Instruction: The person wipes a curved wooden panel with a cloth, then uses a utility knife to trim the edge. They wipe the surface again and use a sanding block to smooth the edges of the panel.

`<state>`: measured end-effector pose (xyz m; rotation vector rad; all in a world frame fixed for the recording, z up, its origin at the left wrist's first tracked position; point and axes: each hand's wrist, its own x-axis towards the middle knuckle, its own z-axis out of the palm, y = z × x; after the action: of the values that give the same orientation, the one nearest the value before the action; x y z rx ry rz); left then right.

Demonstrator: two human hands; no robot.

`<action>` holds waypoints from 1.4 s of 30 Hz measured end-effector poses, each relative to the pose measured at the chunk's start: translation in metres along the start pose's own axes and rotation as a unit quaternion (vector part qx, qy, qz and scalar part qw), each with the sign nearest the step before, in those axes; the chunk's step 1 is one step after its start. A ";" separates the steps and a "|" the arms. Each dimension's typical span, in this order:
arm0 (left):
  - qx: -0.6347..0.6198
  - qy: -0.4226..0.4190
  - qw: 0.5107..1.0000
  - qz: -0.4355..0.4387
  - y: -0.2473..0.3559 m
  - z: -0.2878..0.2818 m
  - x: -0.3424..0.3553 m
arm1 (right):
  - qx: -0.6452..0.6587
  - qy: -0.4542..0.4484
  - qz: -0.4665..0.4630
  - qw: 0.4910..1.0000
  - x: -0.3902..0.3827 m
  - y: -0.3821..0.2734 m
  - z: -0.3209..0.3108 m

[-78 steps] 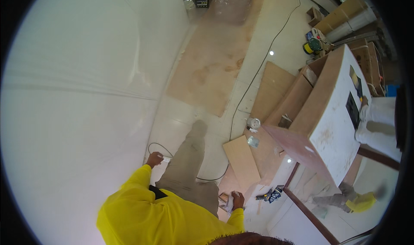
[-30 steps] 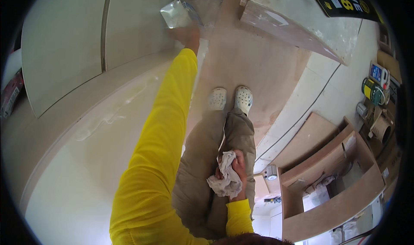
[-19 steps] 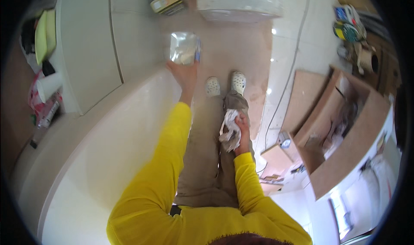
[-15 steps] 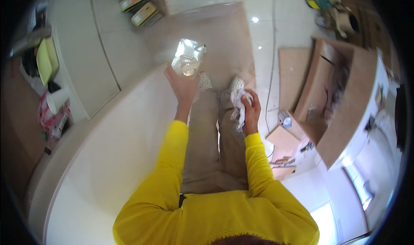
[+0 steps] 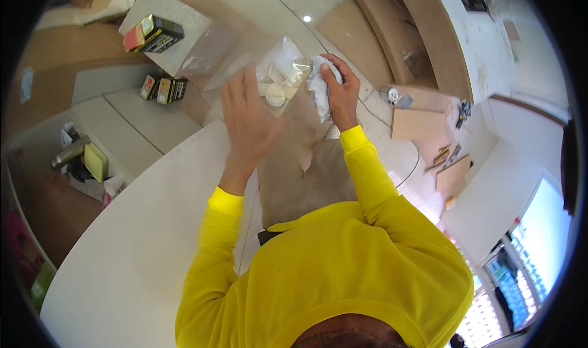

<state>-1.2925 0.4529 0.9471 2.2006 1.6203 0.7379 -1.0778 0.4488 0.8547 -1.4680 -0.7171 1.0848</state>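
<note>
My left hand [image 5: 248, 115] is smeared by motion. Its fingers look stretched out and apart beside a shiny, clear-to-silver container [image 5: 278, 63] with a round pale cap or disc on it. The hand overlaps the container's near left side, and whether it touches is unclear. My right hand [image 5: 344, 91] is closed on a crumpled white cloth [image 5: 320, 91]. The cloth lies right against the container's right edge. Whether the right fingers also grip the container cannot be made out.
A curved white tabletop [image 5: 141, 225] lies at my left. Black and red boxes [image 5: 162, 91] sit on the floor ahead, another box [image 5: 154, 34] on a pale block [image 5: 190, 48]. Wooden cabinetry [image 5: 435, 29] stands far right, with boards [image 5: 419, 124] and tools near it.
The view has turned. The container, held in my left hand before, now sits between both hands. My right hand has brought the cloth up against it, and the left fingers have stretched out.
</note>
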 end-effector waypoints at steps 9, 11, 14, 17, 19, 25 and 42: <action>0.080 -0.077 0.975 0.190 0.169 -0.001 0.005 | 0.154 0.114 -0.010 0.981 -0.053 -0.030 -0.112; 0.086 -0.086 0.969 0.215 0.197 0.003 -0.002 | 0.107 0.144 -0.021 0.984 -0.063 -0.030 -0.134; 0.099 -0.101 0.960 0.242 0.234 0.011 -0.011 | 0.094 0.177 -0.014 0.980 -0.078 -0.032 -0.164; 0.123 -0.115 0.944 0.284 0.261 0.023 -0.017 | 0.112 0.212 -0.017 0.971 -0.091 -0.029 -0.184; 0.139 -0.124 0.930 0.318 0.274 0.032 -0.021 | 0.126 0.227 -0.015 0.965 -0.098 -0.019 -0.196; 0.180 -0.167 0.892 0.381 0.309 0.045 -0.027 | 0.245 0.259 0.018 0.934 -0.116 -0.004 -0.212; 0.152 -0.240 0.809 0.514 0.309 0.076 0.007 | 0.405 0.351 0.016 0.844 -0.109 0.022 -0.181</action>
<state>-1.0038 0.3671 1.0501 3.1109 0.2017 0.0562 -0.9585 0.2729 0.8506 -0.9913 0.2867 0.6415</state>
